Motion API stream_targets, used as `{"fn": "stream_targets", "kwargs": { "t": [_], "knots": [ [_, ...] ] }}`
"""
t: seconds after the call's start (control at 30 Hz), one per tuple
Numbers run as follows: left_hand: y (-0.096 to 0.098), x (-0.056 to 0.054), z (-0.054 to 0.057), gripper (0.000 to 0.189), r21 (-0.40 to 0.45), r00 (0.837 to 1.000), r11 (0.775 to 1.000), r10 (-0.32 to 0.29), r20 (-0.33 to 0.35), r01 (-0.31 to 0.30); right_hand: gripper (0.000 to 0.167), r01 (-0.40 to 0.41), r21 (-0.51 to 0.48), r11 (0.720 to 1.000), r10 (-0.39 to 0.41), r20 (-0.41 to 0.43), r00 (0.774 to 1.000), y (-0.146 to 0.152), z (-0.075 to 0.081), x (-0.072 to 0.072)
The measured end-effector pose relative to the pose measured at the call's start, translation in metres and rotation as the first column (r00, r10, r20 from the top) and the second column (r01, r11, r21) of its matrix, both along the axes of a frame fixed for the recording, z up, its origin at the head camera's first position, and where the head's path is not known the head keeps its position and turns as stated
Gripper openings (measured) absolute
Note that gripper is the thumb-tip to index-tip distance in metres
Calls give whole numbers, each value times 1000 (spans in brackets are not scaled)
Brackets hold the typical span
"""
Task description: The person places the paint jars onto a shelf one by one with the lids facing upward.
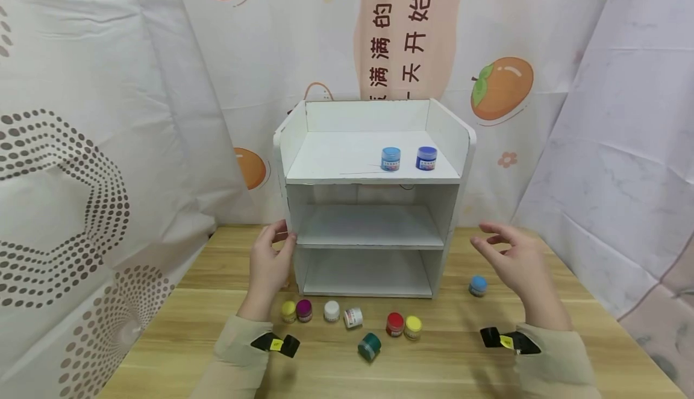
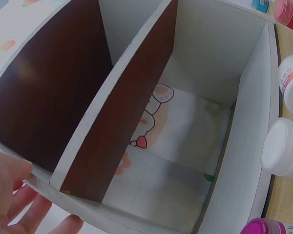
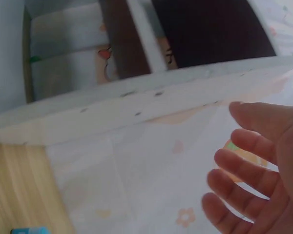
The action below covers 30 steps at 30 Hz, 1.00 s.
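A white two-tier shelf unit [image 1: 372, 245] stands upright on the wooden table. My left hand [image 1: 269, 263] is at its left side, the thumb by the panel's front edge and the loosely bent fingers [image 2: 36, 210] outside it. Whether they touch the panel I cannot tell. To the right of the unit my right hand [image 1: 515, 260] hovers apart from it, fingers spread and slightly bent, holding nothing. On the top board sit a light blue paint jar [image 1: 391, 159] and a dark blue paint jar [image 1: 426, 158].
Before the unit stand yellow [image 1: 288, 311], purple [image 1: 304, 310], white [image 1: 332, 311], red [image 1: 394, 324] and second yellow [image 1: 413, 327] jars. Another white jar [image 1: 353, 317] and a green jar [image 1: 369, 346] are tipped over. A blue jar [image 1: 478, 285] is below my right hand. Printed cloth [image 1: 162, 85] hangs behind.
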<state>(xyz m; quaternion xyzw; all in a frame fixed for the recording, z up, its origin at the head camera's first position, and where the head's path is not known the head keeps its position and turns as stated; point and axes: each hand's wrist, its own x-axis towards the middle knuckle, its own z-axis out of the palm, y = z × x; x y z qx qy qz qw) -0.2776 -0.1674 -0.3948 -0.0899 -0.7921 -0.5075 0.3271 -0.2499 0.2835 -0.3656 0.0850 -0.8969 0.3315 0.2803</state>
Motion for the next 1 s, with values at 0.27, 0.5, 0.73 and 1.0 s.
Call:
{"fn": "stream_targets", "kwargs": {
  "t": [0.27, 0.5, 0.73, 1.0],
  "knots": [
    [-1, 0, 1, 30, 3, 1000, 1000, -8, 5, 8, 53, -36, 59, 998, 26, 153, 988, 9, -18, -12],
    [-2, 0, 1, 30, 0, 1000, 1000, -13, 15, 13, 57, -53, 109, 993, 25, 245, 969, 18, -33, -19],
    [-2, -1, 0, 29, -2, 1000, 1000, -7, 9, 7, 63, -87, 129, 988, 41, 321, 946, 24, -45, -24],
    [-2, 0, 0, 29, -4, 1000, 1000, -11, -8, 11, 63, -112, 147, 983, 46, 394, 918, 30, -58, -29]
  ]
}}
